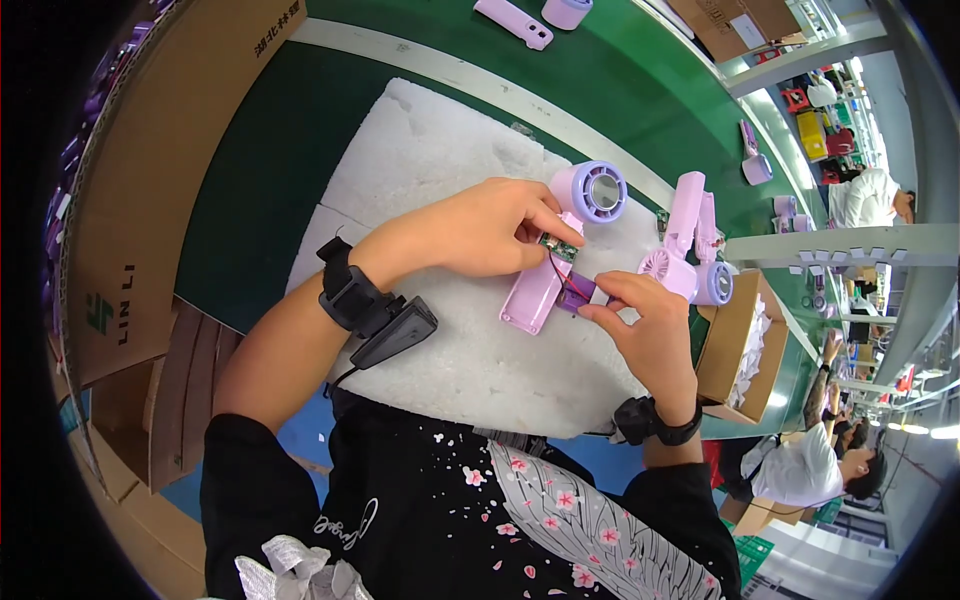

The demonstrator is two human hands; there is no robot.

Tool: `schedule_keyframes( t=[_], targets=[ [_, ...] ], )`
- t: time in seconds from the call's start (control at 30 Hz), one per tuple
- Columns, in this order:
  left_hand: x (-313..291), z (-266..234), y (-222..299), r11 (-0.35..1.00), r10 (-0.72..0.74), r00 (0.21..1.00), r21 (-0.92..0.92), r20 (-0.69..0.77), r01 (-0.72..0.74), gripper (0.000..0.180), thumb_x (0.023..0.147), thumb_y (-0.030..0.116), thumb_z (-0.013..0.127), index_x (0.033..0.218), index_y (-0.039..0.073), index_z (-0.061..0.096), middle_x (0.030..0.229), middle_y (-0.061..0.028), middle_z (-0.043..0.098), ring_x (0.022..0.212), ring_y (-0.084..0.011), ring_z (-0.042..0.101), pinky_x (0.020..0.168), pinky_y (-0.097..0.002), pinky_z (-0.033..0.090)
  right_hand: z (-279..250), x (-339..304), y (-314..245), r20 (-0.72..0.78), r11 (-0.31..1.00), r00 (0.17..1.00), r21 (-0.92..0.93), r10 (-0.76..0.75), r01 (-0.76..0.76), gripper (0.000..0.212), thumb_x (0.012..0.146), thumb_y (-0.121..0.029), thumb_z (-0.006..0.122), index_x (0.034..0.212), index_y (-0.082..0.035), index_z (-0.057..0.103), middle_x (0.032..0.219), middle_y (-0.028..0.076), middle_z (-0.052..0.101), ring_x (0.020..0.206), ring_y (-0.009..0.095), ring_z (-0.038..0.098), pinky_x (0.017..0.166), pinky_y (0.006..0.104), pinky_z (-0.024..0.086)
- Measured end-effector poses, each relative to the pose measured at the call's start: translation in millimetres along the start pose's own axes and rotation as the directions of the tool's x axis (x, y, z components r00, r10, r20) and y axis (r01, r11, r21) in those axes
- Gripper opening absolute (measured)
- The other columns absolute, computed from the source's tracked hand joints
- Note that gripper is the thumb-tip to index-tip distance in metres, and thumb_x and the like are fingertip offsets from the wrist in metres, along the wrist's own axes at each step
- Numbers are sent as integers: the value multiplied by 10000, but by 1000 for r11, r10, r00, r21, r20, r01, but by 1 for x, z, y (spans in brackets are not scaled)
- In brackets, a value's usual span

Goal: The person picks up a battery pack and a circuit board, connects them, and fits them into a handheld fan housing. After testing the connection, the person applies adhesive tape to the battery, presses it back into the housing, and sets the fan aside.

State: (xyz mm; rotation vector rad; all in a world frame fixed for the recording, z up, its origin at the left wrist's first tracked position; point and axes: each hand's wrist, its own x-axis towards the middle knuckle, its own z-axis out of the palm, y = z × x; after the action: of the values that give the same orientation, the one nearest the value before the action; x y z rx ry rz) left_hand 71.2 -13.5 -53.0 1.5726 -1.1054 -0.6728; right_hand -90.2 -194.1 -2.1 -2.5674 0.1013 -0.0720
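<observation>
A pale purple handheld fan lies on the white foam pad point(440, 150), its round head point(603, 192) at the far end and its opened handle point(530, 300) toward me. A small green circuit board point(562, 247) rests at the neck of the handle, with my left hand point(500, 228) closed on it, thumb and fingertips pinching. Red and dark wires run from the board to a purple cylindrical battery point(574, 294). My right hand point(648, 318) pinches this battery's white end between thumb and forefinger, beside the handle. Both hands wear black wrist straps.
More fan parts point(683, 220) lie right of the pad, by a carton point(745, 350) holding white pieces. A handle shell point(514, 24) lies farther back on the green bench point(640, 90). A tall cardboard box point(160, 180) stands left. People sit farther right.
</observation>
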Motion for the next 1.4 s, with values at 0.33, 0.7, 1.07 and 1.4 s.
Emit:
schedule_keyframes(
  t=[0.33, 0.7, 1.07, 1.4],
  targets=[
    [-2, -6, 7, 994, -104, 992, -11, 72, 105, 413, 782, -37, 557, 1136, 109, 711, 1168, -125, 590, 1002, -237, 609, 859, -308, 498, 8, -3, 8, -117, 985, 980, -84, -161, 151, 279, 689, -59, 819, 929, 24, 702, 944, 125, 719, 726, 193, 666, 676, 292, 532],
    [2, -1, -1, 1000, 5, 1000, -7, -11, -5, 340, 780, 44, 589, 1091, 80, 720, 1074, -141, 637, 857, -242, 616, 796, -334, 507, -10, 12, 7, 52, 999, 998, 37, -41, 39, 147, 808, -13, 700, 950, 19, 694, 900, 133, 719, 710, 182, 681, 652, 263, 528],
    [3, 0, -1, 1000, 30, 999, 3, -16, -30, 365, 764, 32, 584, 1101, 74, 717, 1070, -150, 643, 828, -247, 619, 772, -341, 510, -16, 19, 7, 142, 999, 990, 52, 4, -11, 127, 823, -32, 700, 938, 20, 695, 808, 111, 709, 653, 135, 646, 607, 235, 508],
    [5, -4, 7, 997, -36, 998, 71, 54, 32, 366, 796, 3, 587, 1130, 88, 708, 1151, -134, 613, 946, -231, 621, 821, -309, 514, -17, 20, 6, 150, 998, 988, 38, 45, -51, 140, 826, -38, 696, 954, 19, 701, 764, 110, 696, 633, 105, 627, 592, 221, 493]
  ],
)
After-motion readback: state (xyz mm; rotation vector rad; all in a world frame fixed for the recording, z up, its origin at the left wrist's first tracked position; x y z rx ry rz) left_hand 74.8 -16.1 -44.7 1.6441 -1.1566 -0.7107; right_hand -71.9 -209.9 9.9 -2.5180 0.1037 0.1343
